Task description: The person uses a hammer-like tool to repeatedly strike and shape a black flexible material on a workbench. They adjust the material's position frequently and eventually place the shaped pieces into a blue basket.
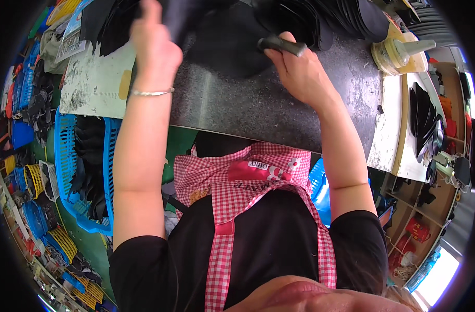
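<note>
My left hand (155,44) is at the upper left of the dark tabletop, smeared by motion, beside black pieces of sheet material. Whether its fingers hold anything is not clear. My right hand (305,73) is closed around a short dark-handled tool (283,46); its working end cannot be made out. Beneath and between the hands lies a blurred black sheet piece (224,44) on the speckled dark work surface (216,101). A fanned row of black cut pieces (349,18) lies beyond my right hand. Another bunch of black pieces (110,26) is left of my left hand.
A yellowish plastic container with a nozzle (396,54) stands at the table's right. More black pieces (423,117) lie on the pale right-hand board. Below the table's left edge is a blue basket (63,161) of black pieces. Shelves (409,205) stand at right.
</note>
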### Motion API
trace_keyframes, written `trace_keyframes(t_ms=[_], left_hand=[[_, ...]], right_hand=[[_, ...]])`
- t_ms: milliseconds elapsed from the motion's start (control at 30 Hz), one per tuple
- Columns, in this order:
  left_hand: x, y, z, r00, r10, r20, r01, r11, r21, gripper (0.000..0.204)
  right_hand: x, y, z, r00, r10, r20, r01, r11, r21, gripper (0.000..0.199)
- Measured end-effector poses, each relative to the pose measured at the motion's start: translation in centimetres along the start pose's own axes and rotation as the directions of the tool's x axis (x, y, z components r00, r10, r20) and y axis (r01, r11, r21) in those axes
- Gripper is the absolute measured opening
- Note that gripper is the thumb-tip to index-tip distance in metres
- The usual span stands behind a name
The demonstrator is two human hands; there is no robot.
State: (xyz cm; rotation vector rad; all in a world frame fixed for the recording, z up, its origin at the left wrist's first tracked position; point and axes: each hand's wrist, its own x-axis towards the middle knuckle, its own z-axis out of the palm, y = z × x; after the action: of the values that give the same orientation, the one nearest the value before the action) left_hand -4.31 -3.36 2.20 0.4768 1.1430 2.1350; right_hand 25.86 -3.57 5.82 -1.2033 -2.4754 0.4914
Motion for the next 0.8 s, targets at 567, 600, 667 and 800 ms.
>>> trace_keyframes(t_ms=[567,600,667,800], left_hand=[[-22.5,-0.4,1.7,-0.040,-0.296,0.955,-0.645,0.737,0.201,0.054],[-21.7,0.0,2.1,-0.036,-0.324,0.945,-0.583,0.775,0.243,0.059],[-19.7,-0.3,2.3,-0.025,-0.262,0.965,-0.397,0.888,0.231,0.065],[-19.3,-1.0,4.2,0.477,-0.089,0.874,-0.858,0.168,0.485,0.051]], right_hand=[[-12.4,4.3,-7.3,0.965,0.260,0.039,-0.257,0.904,0.341,0.023],[-12.6,3.7,-7.0,0.978,0.201,0.050,-0.205,0.909,0.363,0.023],[-12.4,3.2,-6.0,0.985,0.169,0.020,-0.166,0.927,0.338,0.020],[-11.9,3.1,-5.1,0.985,0.158,0.065,-0.169,0.959,0.229,0.018]])
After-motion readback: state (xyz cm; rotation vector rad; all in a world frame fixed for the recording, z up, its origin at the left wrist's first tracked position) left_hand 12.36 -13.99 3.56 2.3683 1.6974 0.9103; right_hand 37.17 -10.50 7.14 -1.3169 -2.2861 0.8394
